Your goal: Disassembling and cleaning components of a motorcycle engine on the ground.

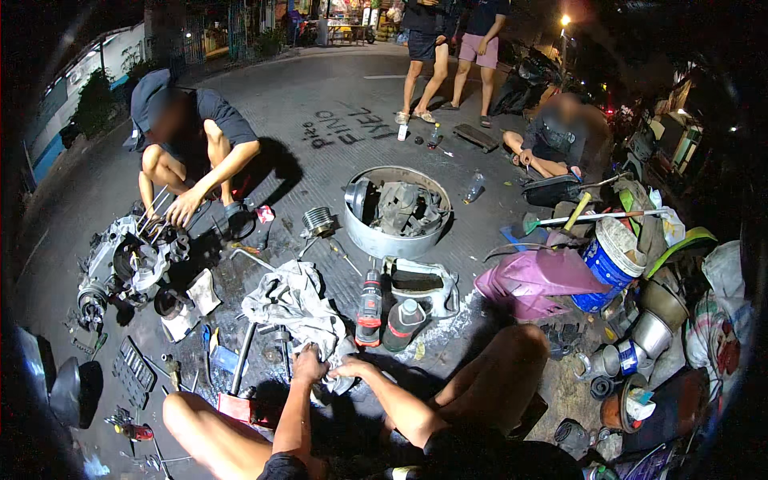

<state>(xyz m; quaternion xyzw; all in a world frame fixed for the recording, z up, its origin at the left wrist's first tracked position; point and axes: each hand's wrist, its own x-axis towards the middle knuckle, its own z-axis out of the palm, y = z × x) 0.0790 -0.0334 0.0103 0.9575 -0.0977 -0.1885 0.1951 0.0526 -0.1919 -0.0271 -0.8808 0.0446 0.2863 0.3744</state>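
Note:
A crumpled whitish rag (290, 298) lies spread on the ground before me, its near end bunched between my hands. My left hand (307, 364) is closed on that end. Close beside it, my right hand (349, 368) grips the same cloth, its fingers pointing left and partly hidden in the folds. Just past my right hand stand a red and black cordless drill (370, 310) and a dark bottle with a grey cap (406, 320). A long-handled metal tool (242, 360) lies left of my left hand.
A pale round basin (394, 242) holds dirty metal parts. At left, a squatting person's hand (186, 206) is over an engine block (136, 260). A tool case (133, 372) lies near my left knee. A pink panel (538, 282) and blue bucket (602, 276) crowd the right.

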